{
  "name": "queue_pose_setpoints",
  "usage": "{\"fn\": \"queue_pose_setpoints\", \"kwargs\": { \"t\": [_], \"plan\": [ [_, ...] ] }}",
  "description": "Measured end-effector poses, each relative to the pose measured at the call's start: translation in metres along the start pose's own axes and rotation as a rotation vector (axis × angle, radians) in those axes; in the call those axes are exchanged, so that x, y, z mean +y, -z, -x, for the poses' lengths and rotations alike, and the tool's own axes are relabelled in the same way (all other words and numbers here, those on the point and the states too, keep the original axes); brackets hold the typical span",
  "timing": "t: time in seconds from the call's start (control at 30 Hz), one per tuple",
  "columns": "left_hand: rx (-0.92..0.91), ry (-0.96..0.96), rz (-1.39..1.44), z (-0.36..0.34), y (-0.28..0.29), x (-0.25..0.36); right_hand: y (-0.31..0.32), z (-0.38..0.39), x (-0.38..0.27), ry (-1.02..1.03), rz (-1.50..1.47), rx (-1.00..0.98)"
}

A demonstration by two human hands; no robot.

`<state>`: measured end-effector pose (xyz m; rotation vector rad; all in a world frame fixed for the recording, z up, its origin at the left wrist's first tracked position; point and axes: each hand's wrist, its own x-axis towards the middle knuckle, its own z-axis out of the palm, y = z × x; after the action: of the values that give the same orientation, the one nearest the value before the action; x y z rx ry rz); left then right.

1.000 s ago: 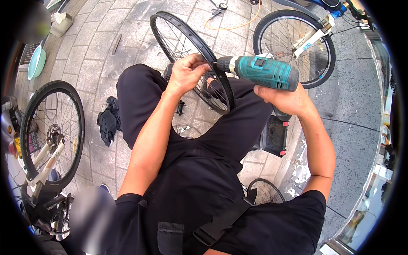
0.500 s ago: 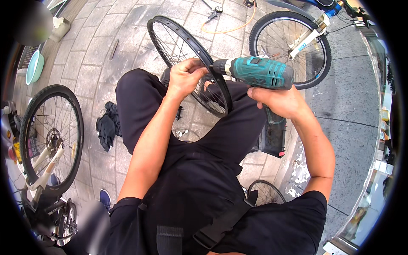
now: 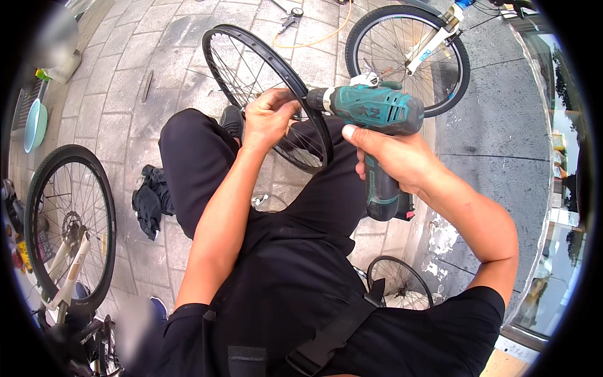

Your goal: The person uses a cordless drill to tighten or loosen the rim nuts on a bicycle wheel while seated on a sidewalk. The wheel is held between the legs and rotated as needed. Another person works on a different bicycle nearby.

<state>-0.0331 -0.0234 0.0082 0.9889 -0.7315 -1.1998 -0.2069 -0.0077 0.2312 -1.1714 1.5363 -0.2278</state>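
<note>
The left fingers (image 3: 286,105) are pinched together just inside the rim (image 3: 287,73); whether they hold anything, I cannot tell. The right fingers (image 3: 360,168) grip the drill (image 3: 375,105) by its handle, its nose left of them, at the rim, facing the left fingers.
</note>
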Motion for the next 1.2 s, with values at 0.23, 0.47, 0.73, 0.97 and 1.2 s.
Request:
{"fn": "queue_pose_setpoints", "kwargs": {
  "t": [0.23,0.47,0.73,0.97,1.2],
  "plan": [
    [-0.019,-0.164,-0.088,-0.007,-0.005,-0.021,-0.008,0.007,-0.014,-0.157,-0.038,0.093],
    [-0.004,-0.080,-0.009,-0.005,-0.013,-0.018,0.002,0.004,-0.035,-0.068,0.232,0.053],
    [-0.005,-0.083,-0.073,-0.002,-0.003,-0.014,0.018,-0.013,-0.049,-0.015,0.446,-0.024],
    [0.010,-0.080,-0.095,-0.001,-0.001,-0.012,0.019,-0.014,-0.044,0.095,0.466,-0.058],
    [0.009,-0.102,-0.033,-0.004,0.000,-0.008,0.022,-0.018,-0.029,0.260,0.450,-0.110]
  ]
}}
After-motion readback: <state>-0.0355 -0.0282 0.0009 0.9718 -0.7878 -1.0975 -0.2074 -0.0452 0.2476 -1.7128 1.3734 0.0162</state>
